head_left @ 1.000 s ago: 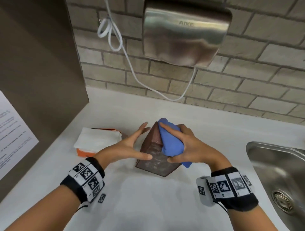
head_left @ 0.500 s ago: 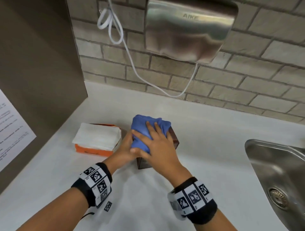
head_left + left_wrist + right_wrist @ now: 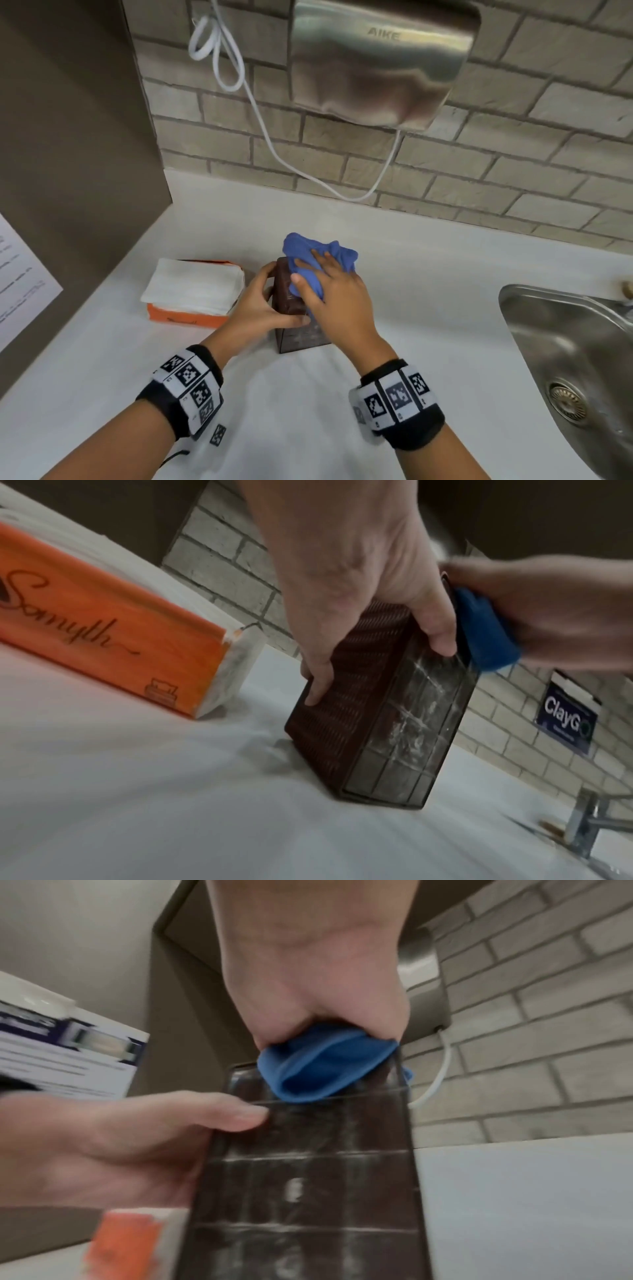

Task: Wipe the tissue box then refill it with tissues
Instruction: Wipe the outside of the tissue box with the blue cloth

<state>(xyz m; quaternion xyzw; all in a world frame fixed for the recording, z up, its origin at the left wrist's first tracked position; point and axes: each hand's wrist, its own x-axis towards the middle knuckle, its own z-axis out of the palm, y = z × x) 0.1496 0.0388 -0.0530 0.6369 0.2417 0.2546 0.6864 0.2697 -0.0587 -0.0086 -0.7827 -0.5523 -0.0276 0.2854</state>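
Note:
A dark brown woven tissue box (image 3: 298, 337) (image 3: 377, 723) (image 3: 308, 1177) stands on end on the white counter (image 3: 308, 411), its clear, dusty panel facing me. My left hand (image 3: 270, 308) (image 3: 359, 561) (image 3: 137, 1137) grips its left side, thumb on the clear panel. My right hand (image 3: 339, 301) (image 3: 308, 961) holds a bunched blue cloth (image 3: 308, 253) (image 3: 486, 634) (image 3: 325, 1064) against the box's top end. An orange pack of white tissues (image 3: 195, 291) (image 3: 103, 631) lies just left of the box.
A steel sink (image 3: 565, 342) is set into the counter at the right. A steel hand dryer (image 3: 380, 61) with a white cable (image 3: 274, 137) hangs on the brick wall behind. A brown panel with a paper notice (image 3: 20, 284) bounds the left.
A second ago the box leaned on an edge with the cloth on its right face. The cloth has moved up over the top end, and the left hand now clasps the left side.

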